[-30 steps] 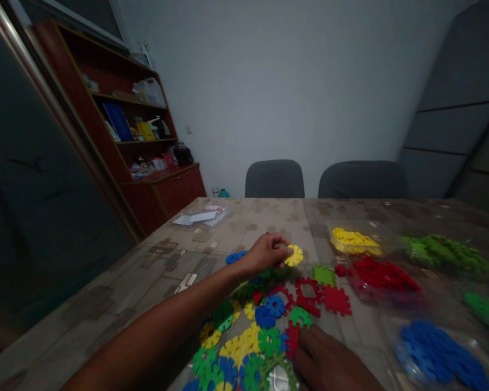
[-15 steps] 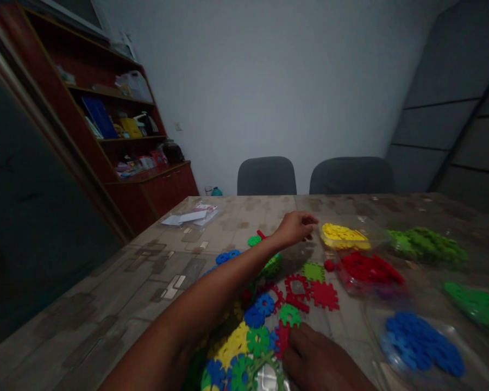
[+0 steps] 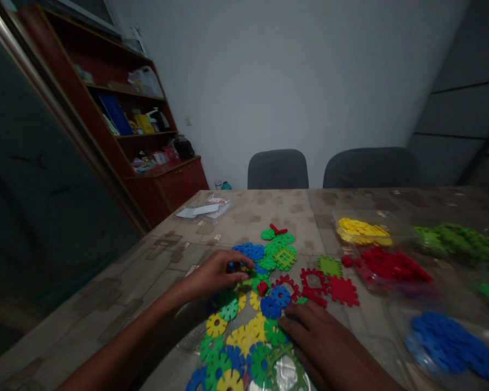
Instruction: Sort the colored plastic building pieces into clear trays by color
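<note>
My left hand arches over the left side of a joined layout of notched plastic pieces, thumb and fingers apart. Nothing clearly shows in its grip; the pieces beneath are partly hidden. My right hand rests low at the layout's right side, fingers stretched out, beside a green notched disc and blue discs. Yellow discs and a small red piece lie between the hands. Farther back are a green grid piece and a red V-shaped piece.
To the right stand clear boxes of yellow pieces, red pieces and blue pieces, plus a light-green heap. Loose red square pieces lie nearer. Bagged papers sit back left; two chairs stand behind the table.
My left hand has drawn back from beside the yellow box to the layout's left side, uncovering the green pieces. My right hand's curled fingers have stretched out. The view has shifted slightly.
</note>
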The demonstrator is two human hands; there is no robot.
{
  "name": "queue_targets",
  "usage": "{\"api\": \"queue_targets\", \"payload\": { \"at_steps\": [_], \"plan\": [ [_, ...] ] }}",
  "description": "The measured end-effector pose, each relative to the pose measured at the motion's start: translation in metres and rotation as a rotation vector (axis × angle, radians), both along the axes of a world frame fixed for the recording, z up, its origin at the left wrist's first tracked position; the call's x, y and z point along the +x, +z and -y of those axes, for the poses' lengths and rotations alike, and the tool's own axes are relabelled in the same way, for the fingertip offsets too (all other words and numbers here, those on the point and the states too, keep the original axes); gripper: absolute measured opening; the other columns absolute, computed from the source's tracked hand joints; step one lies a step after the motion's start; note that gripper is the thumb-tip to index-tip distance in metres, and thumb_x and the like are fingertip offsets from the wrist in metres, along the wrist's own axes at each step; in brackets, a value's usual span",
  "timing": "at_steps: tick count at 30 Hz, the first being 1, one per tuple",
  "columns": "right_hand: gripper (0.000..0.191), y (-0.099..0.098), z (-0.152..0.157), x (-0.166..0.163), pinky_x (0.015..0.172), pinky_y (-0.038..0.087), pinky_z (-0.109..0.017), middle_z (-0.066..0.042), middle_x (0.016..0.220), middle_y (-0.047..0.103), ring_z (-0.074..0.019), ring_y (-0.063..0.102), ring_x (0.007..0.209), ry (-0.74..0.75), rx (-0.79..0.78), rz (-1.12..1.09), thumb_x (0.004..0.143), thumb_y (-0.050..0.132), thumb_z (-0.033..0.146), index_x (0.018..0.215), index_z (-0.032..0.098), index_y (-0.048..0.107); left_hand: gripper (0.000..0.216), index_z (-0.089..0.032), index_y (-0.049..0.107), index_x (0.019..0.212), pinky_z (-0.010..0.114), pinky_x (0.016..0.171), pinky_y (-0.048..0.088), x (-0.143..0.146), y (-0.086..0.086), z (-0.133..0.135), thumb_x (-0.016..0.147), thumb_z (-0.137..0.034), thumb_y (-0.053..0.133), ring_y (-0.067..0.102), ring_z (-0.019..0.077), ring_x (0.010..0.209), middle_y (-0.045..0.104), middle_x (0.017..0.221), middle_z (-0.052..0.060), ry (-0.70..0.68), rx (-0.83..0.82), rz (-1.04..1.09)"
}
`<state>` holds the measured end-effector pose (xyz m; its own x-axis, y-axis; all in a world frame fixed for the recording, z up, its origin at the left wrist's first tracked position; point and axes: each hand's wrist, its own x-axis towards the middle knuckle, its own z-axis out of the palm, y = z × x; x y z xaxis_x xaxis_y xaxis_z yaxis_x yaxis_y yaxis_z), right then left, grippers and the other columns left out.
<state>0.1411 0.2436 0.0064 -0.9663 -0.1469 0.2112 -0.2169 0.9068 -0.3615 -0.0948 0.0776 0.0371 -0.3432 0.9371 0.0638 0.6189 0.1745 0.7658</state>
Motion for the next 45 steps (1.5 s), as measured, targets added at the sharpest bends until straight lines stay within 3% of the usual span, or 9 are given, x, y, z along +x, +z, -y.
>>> {"api": "queue_targets", "payload": {
  "at_steps": [5, 10, 15, 18, 21, 24, 30, 36, 45],
  "plan": [
    [0.027, 0.004, -0.015, 0.011, 0.081, 0.054, -0.036, -0.007, 0.108, 0.068, -0.0233, 0.063, 0.096, -0.121, 0.042, 0.060, 0.084, 0.059, 0.007, 0.105, 0.022, 0.066, 0.030, -0.024, 0.068, 0.109, 0.030, 0.078, 0.044, 0.025, 0.006, -0.001, 0.081, -0.027, 0.078, 0.058, 0.0197, 0.092, 0.063, 0.104, 0.003, -0.262, -0.170, -0.185],
    [0.019, 0.005, -0.018, 0.014, 0.078, 0.054, -0.033, -0.008, 0.105, 0.068, -0.0216, 0.064, 0.092, -0.108, -0.016, 0.090, 0.086, 0.058, 0.008, 0.097, 0.020, 0.067, 0.040, -0.025, 0.061, 0.114, 0.032, 0.085, 0.044, 0.041, 0.010, -0.003, 0.080, -0.018, 0.080, 0.056, 0.0221, 0.101, 0.060, 0.113, 0.004, -0.253, -0.232, -0.185],
    [0.029, 0.000, -0.003, 0.005, 0.088, 0.051, -0.034, -0.004, 0.113, 0.066, -0.0204, 0.061, 0.101, -0.027, -0.095, 0.001, 0.087, 0.056, 0.009, 0.112, 0.023, 0.065, 0.032, -0.023, 0.061, 0.111, 0.031, 0.081, 0.043, 0.040, 0.009, -0.003, 0.083, -0.014, 0.075, 0.057, 0.0210, 0.097, 0.060, 0.108, 0.003, -0.219, -0.242, -0.217],
    [0.046, -0.012, 0.009, -0.001, 0.087, 0.052, -0.043, -0.009, 0.123, 0.063, -0.0291, 0.059, 0.107, -0.002, -0.057, 0.047, 0.081, 0.070, 0.028, 0.126, 0.022, 0.061, 0.032, -0.024, 0.061, 0.111, 0.030, 0.080, 0.043, 0.037, 0.005, -0.004, 0.084, -0.015, 0.074, 0.057, 0.0211, 0.097, 0.060, 0.108, 0.002, -0.228, -0.209, -0.224],
    [0.069, -0.026, 0.023, -0.007, 0.088, 0.049, -0.056, -0.017, 0.130, 0.059, -0.0391, 0.057, 0.110, -0.097, 0.042, 0.057, 0.075, 0.075, 0.044, 0.137, 0.022, 0.055, 0.028, -0.024, 0.061, 0.111, 0.029, 0.080, 0.044, 0.035, 0.003, -0.005, 0.086, -0.019, 0.073, 0.057, 0.0210, 0.096, 0.061, 0.108, 0.003, -0.238, -0.190, -0.216],
    [0.075, -0.027, 0.040, -0.016, 0.094, 0.044, -0.060, -0.021, 0.128, 0.060, -0.0422, 0.055, 0.112, -0.191, 0.086, 0.101, 0.071, 0.078, 0.045, 0.137, 0.018, 0.056, 0.026, -0.024, 0.061, 0.111, 0.030, 0.080, 0.044, 0.036, 0.006, -0.005, 0.088, -0.022, 0.072, 0.057, 0.0210, 0.095, 0.060, 0.107, 0.003, -0.232, -0.202, -0.226],
    [0.037, -0.007, 0.052, -0.025, 0.092, 0.046, -0.049, -0.011, 0.112, 0.067, -0.0320, 0.059, 0.105, -0.224, 0.020, 0.157, 0.079, 0.068, 0.023, 0.116, 0.020, 0.066, 0.025, -0.024, 0.060, 0.112, 0.029, 0.080, 0.044, 0.034, 0.007, -0.002, 0.089, -0.021, 0.069, 0.058, 0.0198, 0.093, 0.060, 0.107, 0.002, -0.257, -0.204, -0.238],
    [0.026, -0.003, 0.035, -0.015, 0.093, 0.047, -0.041, -0.007, 0.115, 0.068, -0.0259, 0.060, 0.106, -0.181, -0.096, 0.080, 0.082, 0.064, 0.011, 0.106, 0.020, 0.065, 0.026, -0.024, 0.061, 0.111, 0.029, 0.080, 0.044, 0.032, 0.002, -0.003, 0.087, -0.018, 0.070, 0.058, 0.0199, 0.094, 0.062, 0.109, 0.003, -0.262, -0.169, -0.205],
    [0.011, 0.018, 0.020, -0.023, 0.073, 0.050, -0.032, -0.003, 0.094, 0.070, -0.0211, 0.066, 0.087, -0.261, -0.215, 0.043, 0.088, 0.063, 0.010, 0.093, 0.019, 0.066, 0.019, -0.024, 0.061, 0.110, 0.030, 0.079, 0.044, 0.031, -0.001, -0.004, 0.092, -0.021, 0.065, 0.057, 0.0196, 0.091, 0.062, 0.105, 0.003, -0.271, -0.156, -0.228]
  ]
}}
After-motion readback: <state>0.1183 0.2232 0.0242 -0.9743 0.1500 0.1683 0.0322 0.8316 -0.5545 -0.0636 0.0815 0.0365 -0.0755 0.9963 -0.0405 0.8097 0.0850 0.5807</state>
